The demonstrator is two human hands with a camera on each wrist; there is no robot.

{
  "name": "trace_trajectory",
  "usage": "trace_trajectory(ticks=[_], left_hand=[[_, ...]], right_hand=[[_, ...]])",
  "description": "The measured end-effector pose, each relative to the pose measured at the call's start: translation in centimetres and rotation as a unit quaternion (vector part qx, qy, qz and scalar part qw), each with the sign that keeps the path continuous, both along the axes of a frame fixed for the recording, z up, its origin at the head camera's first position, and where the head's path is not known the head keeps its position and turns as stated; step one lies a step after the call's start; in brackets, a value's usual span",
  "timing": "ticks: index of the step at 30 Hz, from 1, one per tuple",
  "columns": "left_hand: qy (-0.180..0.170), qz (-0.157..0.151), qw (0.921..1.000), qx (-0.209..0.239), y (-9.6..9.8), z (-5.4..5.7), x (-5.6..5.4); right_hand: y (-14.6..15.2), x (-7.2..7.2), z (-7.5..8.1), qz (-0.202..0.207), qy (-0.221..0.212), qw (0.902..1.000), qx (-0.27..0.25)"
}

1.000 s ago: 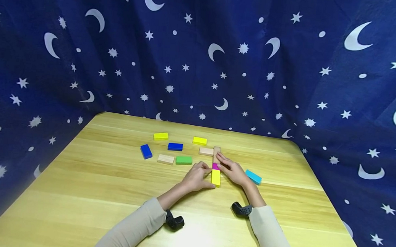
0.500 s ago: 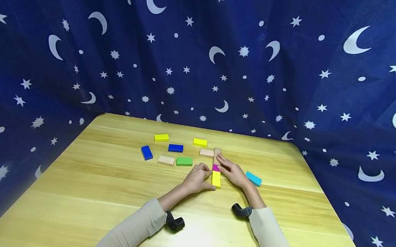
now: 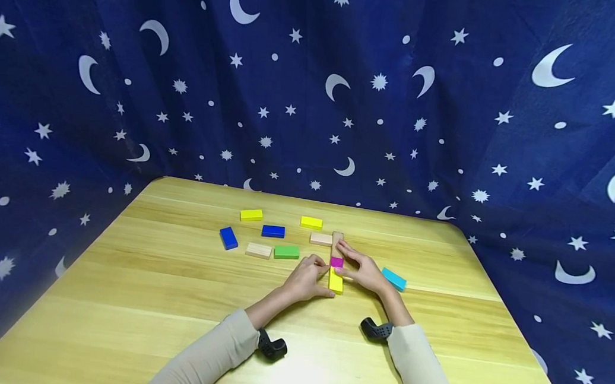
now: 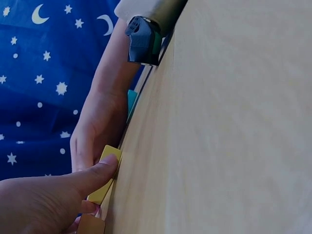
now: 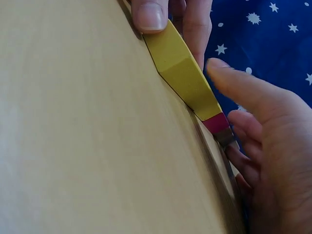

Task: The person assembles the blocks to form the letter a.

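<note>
In the head view a row of wooden blocks runs away from the person: a yellow block (image 3: 336,286) nearest, a magenta block (image 3: 337,262) against its far end, then tan wood (image 3: 337,236) beyond. My left hand (image 3: 304,280) holds the yellow block, thumb on its near end and fingertips by its left side. My right hand (image 3: 366,274) lies along the row's right side, fingers reaching over the tan wood. In the right wrist view its thumb (image 5: 234,83) stands apart from the yellow block (image 5: 183,73), while its other fingers are near the magenta and tan pieces.
Left of the row lie a pale block (image 3: 321,239), a green block (image 3: 286,252), a light wood block (image 3: 258,250), two blue blocks (image 3: 273,231) and two yellow ones (image 3: 311,222). A light blue block (image 3: 394,279) sits by the right wrist. A starry curtain (image 3: 314,97) hangs behind the table.
My right thumb has come off the magenta block and moved toward the person, over the yellow block. The left hand keeps its hold. The head view has tilted slightly.
</note>
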State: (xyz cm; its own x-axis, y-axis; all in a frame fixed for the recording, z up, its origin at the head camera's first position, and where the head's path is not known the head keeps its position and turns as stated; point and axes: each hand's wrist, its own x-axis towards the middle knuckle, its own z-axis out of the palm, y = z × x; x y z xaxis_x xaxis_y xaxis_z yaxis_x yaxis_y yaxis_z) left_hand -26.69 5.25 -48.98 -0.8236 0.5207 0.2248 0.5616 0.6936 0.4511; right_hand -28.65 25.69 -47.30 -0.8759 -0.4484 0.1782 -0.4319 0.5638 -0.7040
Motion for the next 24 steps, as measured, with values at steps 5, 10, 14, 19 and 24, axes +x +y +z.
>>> trace_trajectory(ticks=[5, 10, 14, 19, 24], left_hand=[[-0.004, -0.002, 1.0000, -0.007, 0.1, 0.1, 0.1], [-0.002, -0.001, 0.9999, -0.010, 0.1, 0.1, 0.1], [-0.003, -0.003, 0.9999, -0.009, 0.1, 0.1, 0.1], [0.011, -0.006, 0.9992, 0.038, -1.1, 0.7, -0.5], [0.036, 0.036, 0.9922, 0.113, -4.3, 1.9, -2.1]], right_hand=[[-0.6, 1.5, 2.3, 0.017, -0.022, 0.9996, 0.004], [-0.8, 1.8, 2.9, 0.014, -0.024, 0.9994, 0.023], [-0.7, 1.7, 2.8, 0.012, -0.020, 0.9995, 0.023], [-0.7, 1.8, 2.9, 0.011, -0.022, 0.9995, 0.020], [-0.9, 1.8, 2.9, 0.014, -0.030, 0.9993, 0.019]])
